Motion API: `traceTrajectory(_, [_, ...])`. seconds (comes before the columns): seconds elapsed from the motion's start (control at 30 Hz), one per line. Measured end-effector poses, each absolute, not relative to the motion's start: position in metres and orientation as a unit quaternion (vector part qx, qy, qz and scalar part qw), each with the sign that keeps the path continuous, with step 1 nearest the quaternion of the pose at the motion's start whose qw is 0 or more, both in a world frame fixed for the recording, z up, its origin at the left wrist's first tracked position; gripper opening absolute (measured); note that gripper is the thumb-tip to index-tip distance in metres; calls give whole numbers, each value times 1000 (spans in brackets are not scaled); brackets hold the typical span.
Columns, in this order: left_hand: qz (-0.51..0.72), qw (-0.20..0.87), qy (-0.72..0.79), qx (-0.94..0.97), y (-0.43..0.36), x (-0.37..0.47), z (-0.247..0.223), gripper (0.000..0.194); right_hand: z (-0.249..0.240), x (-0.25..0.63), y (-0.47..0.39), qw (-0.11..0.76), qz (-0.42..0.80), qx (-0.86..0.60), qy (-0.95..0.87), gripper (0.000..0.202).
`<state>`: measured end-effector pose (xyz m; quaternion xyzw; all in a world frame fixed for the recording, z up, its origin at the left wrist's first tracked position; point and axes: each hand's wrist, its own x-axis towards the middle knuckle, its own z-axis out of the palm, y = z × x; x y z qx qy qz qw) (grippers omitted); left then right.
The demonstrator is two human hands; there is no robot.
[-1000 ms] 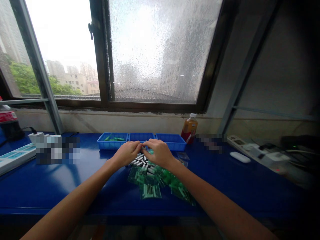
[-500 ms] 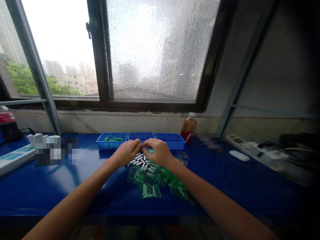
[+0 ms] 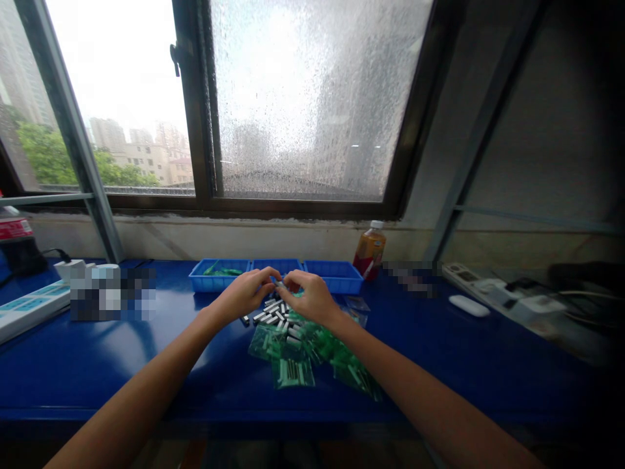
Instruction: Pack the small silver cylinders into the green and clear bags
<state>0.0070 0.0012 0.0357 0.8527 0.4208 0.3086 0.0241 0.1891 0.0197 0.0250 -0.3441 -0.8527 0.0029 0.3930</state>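
Above a pile of small black-and-white cylinders (image 3: 273, 312), my hands meet almost fingertip to fingertip. My right hand (image 3: 310, 297) is closed in a pinch on a small pale piece (image 3: 280, 284), too small to name. The thumb and forefinger of my left hand (image 3: 248, 289) curl in at the same piece from the left; whether they hold something of their own is hidden. Small clear bags with green contents (image 3: 334, 348) lie under and in front of my right wrist. Closer to me is a flat clear bag (image 3: 293, 373) with several slim rods inside.
Behind my hands stand three joined blue trays (image 3: 336, 284); green pieces (image 3: 222, 270) lie in the left one. A drink bottle (image 3: 370, 251) stands beside them. Power strips lie left (image 3: 36, 306) and right (image 3: 498, 293), with a white oblong object (image 3: 469, 305) on the blue table (image 3: 161, 365).
My fingertips have drawn slightly apart, and the pale piece between them now shows. My left hand has shifted a little left, uncovering more cylinders.
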Motion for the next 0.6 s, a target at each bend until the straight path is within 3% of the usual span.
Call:
traceTrajectory(0.17, [303, 7, 450, 840, 1, 8, 35, 21, 26, 188, 20, 405, 12, -352, -844, 29])
traceTrajectory(0.3, [316, -2, 486, 815, 2, 7, 34, 21, 24, 189, 22, 407, 39, -353, -842, 20])
traceTrajectory(0.43, [328, 21, 492, 806, 2, 10, 33, 24, 22, 190, 23, 395, 29, -341, -853, 27])
traceTrajectory(0.6, [303, 39, 493, 815, 1, 14, 35, 34, 22, 190, 22, 378, 5, -325, -867, 15])
